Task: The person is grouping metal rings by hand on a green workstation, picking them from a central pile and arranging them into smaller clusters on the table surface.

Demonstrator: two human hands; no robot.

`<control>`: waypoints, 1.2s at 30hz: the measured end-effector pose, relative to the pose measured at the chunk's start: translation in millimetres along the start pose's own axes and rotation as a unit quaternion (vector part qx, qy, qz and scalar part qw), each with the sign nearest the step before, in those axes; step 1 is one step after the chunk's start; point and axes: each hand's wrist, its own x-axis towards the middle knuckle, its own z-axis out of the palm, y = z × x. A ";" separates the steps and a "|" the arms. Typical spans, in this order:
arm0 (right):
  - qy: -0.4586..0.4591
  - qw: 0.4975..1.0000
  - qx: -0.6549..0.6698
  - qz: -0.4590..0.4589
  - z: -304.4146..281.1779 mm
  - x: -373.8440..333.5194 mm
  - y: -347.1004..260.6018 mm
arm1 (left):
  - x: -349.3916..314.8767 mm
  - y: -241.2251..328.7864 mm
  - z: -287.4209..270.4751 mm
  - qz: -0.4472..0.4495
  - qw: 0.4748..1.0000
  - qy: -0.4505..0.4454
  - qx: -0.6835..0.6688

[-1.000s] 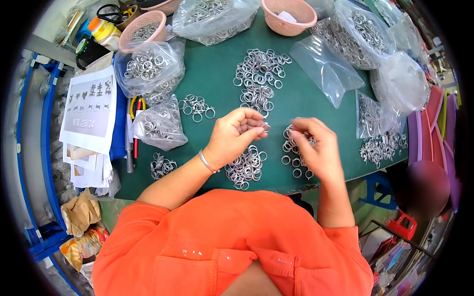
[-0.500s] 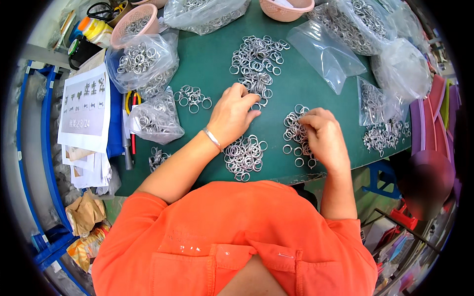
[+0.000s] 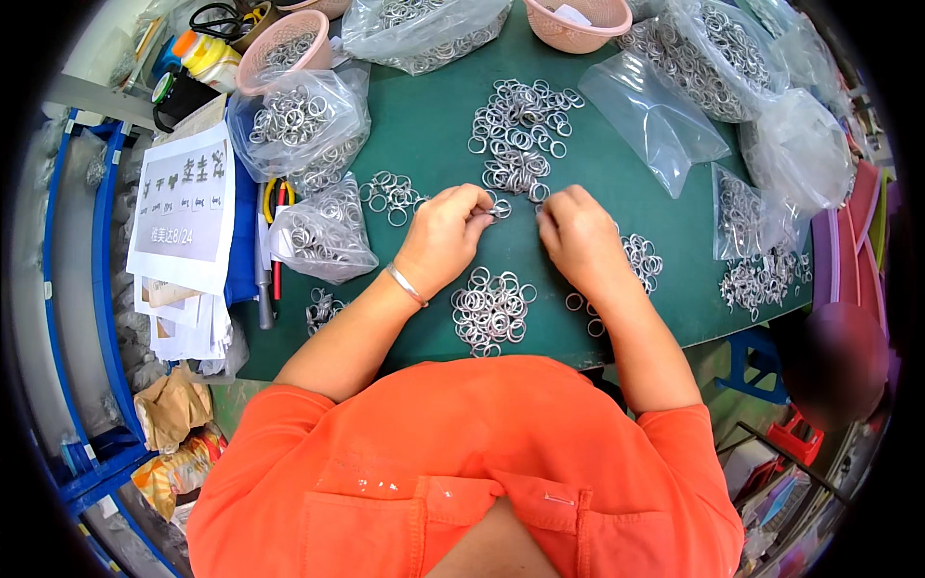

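My left hand (image 3: 445, 231), with a silver band on its wrist, pinches a silver ring (image 3: 499, 207) between thumb and fingertips. Facing it across a small gap, my right hand (image 3: 584, 239) has its fingers drawn together; what they hold is too small to make out. Just beyond both hands lies a heap of silver rings (image 3: 525, 120). A rounder ring pile (image 3: 491, 313) sits between my forearms. Partly covered by my right hand and forearm is another group of rings (image 3: 640, 260). A smaller ring cluster (image 3: 389, 196) lies left of my left hand.
On the green table (image 3: 424, 106) stand bags of rings (image 3: 323, 236) at left and a large bag (image 3: 694, 67) at far right. A flat clear bag (image 3: 655, 120) lies nearer. Small metal parts (image 3: 764, 279) are heaped by the right edge. Pink baskets (image 3: 578, 34) stand at the back.
My right hand has left the right-hand ring group and moved left and away from me, close to my left hand. My left hand has drawn back slightly from the heap with a ring.
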 end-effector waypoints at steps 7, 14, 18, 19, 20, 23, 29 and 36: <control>-0.048 0.985 0.083 0.144 -67.0 -16.2 15.6 | -0.1 -1.1 -3.7 -0.003 1.000 -0.021 -0.016; 0.003 0.999 0.046 0.008 -29.2 11.5 -2.6 | 5.1 0.7 5.8 0.048 0.998 -0.027 0.037; 0.021 0.998 0.054 -0.024 0.2 28.7 6.8 | 2.2 2.7 1.1 0.024 0.998 -0.048 0.022; 0.006 0.999 0.050 -0.020 -0.5 30.9 7.9 | 2.2 3.3 -1.7 0.025 0.998 -0.053 0.028; 0.004 0.999 0.048 -0.005 -2.0 30.3 8.5 | 0.3 3.4 -2.5 0.024 0.998 -0.057 0.032; 0.021 0.983 0.180 0.039 -10.2 25.1 9.6 | -1.0 4.3 0.5 0.043 0.995 -0.050 0.073; -0.082 0.839 0.468 0.264 -35.3 9.8 8.6 | 4.1 2.0 13.0 0.058 0.995 -0.036 0.071; -0.107 0.923 0.313 0.195 -66.7 -4.3 21.5 | 2.3 0.3 5.9 0.019 0.999 -0.017 0.023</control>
